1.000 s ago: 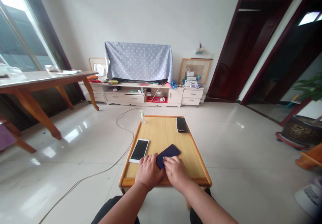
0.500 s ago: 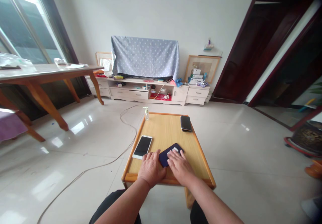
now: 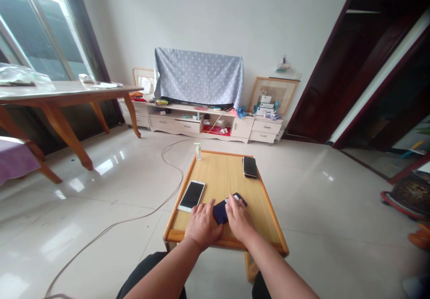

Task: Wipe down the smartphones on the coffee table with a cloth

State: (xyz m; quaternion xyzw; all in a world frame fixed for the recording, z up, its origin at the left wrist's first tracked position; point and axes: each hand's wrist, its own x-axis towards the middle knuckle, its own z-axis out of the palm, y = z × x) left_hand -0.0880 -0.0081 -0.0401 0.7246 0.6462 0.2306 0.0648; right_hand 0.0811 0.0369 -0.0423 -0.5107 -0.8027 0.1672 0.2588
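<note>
A dark blue phone (image 3: 220,212) lies slantwise on the small wooden table (image 3: 220,167). My left hand (image 3: 202,223) steadies its left end, with the thumb at the near edge and the fingers along the far side. Bent over the phone's right part is my right hand (image 3: 239,216), its fingers pressing a small white tissue (image 3: 236,198) against the surface. The fingers cover most of the tissue. Left of the blue phone rests a white phone (image 3: 191,196) with a dark screen, close to my left fingertips.
Black phones (image 3: 249,167) lie stacked at the table's far right. A small pump bottle (image 3: 198,151) stands at the far left corner. A cable (image 3: 134,219) runs over the floor on the left. Beyond are a low white cabinet (image 3: 174,126) and a larger table (image 3: 110,94).
My right hand has turned and its fingers have bunched more over the tissue, which shows less. The left hand keeps its place on the phone. The view has shifted slightly.
</note>
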